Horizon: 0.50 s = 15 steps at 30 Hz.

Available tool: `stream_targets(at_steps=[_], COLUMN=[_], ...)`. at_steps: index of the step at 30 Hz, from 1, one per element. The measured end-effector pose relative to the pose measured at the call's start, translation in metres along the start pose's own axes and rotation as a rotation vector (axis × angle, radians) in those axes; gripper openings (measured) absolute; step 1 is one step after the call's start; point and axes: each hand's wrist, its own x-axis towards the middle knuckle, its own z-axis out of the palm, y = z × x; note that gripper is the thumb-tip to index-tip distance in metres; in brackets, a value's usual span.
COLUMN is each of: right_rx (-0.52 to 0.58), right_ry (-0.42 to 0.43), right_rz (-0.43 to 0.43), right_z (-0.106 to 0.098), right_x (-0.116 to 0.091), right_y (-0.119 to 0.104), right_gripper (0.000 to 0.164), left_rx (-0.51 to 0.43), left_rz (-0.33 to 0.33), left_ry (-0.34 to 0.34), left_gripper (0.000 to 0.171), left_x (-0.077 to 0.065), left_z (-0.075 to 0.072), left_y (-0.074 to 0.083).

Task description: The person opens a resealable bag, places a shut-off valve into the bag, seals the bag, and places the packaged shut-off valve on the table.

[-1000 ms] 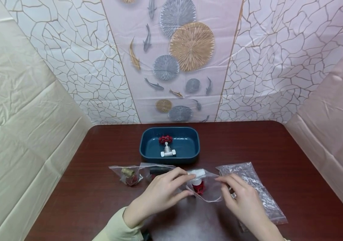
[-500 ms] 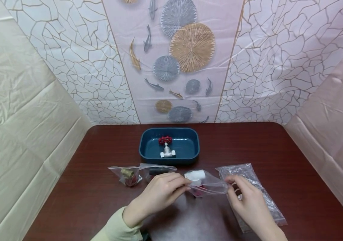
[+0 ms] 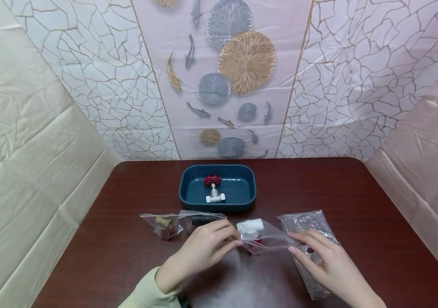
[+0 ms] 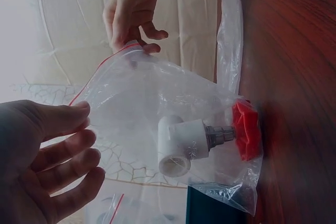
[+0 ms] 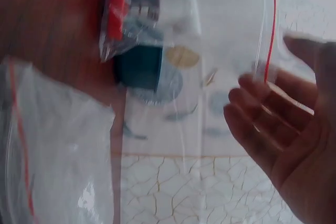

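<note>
A clear zip bag [image 4: 131, 90] with a red seal line stands between both hands. Inside it lies a stop valve [image 4: 181, 145] with a white plastic body, a metal stem and a red handwheel, the wheel at the bottom of the bag. My left hand [image 3: 203, 246] pinches the bag's left top corner between thumb and fingers. At the right top corner is my right hand [image 3: 327, 259], its fingers relaxed and the thumb apart from them. Its fingertips [image 5: 252, 85] are right at the seal edge.
A blue tray [image 3: 184, 199] holding a metal valve [image 3: 215, 196] with a red wheel stands behind the bag. Left of it lie bagged valves, one brass [image 3: 164, 222], one with a black body [image 3: 202, 220]. Flat clear bags [image 3: 305, 220] lie at right.
The bag's mouth, wide at first, has been drawn nearly straight between the hands. My right hand has moved slightly right, and its thumb and fingers have spread from the corner. My left hand barely moved.
</note>
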Motion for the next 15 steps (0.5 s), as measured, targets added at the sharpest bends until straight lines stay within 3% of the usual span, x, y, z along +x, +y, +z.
stream_targets(at_steps=[2, 5, 8, 12, 15], right_rx=[-0.028, -0.043, -0.055, -0.078, -0.082], right_ry=[-0.042, -0.045, 0.033, 0.140, 0.176], right_rz=[0.015, -0.042, -0.174, -0.309, -0.368], right_z=[-0.002, -0.002, 0.002, 0.005, 0.005], right_x=[-0.002, -0.005, -0.004, 0.001, 0.005], right_y=[0.003, 0.010, 0.016, 0.017, 0.016], right_gripper=[0.045, 0.038, 0.020, 0.037, 0.037], left_rx=[0.016, 0.034, 0.047, 0.078, 0.104], left_rz=[0.023, 0.052, 0.064, 0.072, 0.086], left_ry=[0.018, 0.043, 0.056, 0.063, 0.065], left_gripper=[0.005, 0.005, 0.005, 0.005, 0.005], left_x=[-0.001, -0.001, 0.000, 0.000, -0.001], left_z=[0.000, 0.001, 0.001, -0.001, -0.002], left_y=[-0.001, -0.003, -0.003, -0.004, -0.004])
